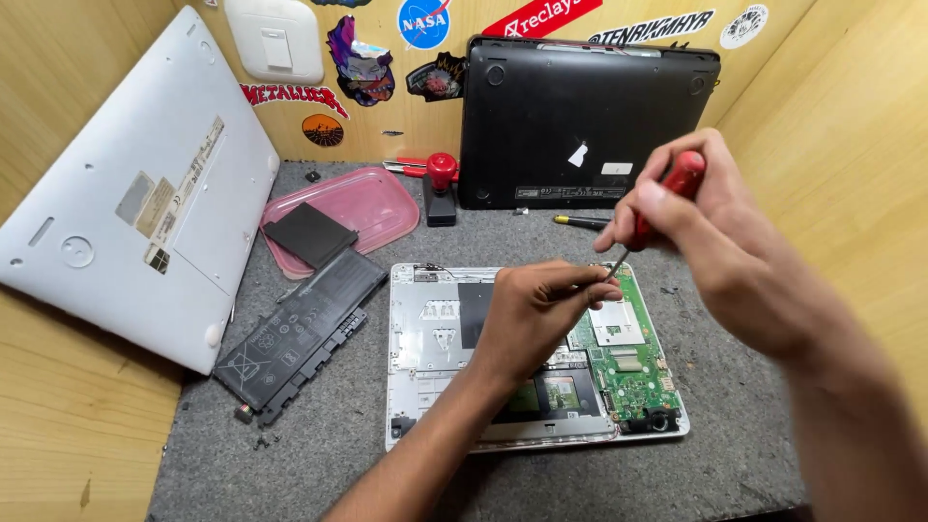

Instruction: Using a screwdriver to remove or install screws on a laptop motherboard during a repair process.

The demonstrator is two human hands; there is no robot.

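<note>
A: Nearest you: your left hand (530, 314), resting on the opened laptop (435, 338), fingertips pinched together at the screwdriver tip.
B: Right?
A: Your right hand (677, 217) is clamped on the red-handled screwdriver (667, 198), tip down over the green board (633, 362), right side of the chassis.
B: Battery?
A: Black battery (300, 333) lies left, beside the pink tray (372, 198).

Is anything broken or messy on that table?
Nothing looks broken. The open laptop lies square on the mat. Its black battery lies out beside it, askew, and tiny screws lie loose near the battery's corner. The right hand holds a red screwdriver.
</note>
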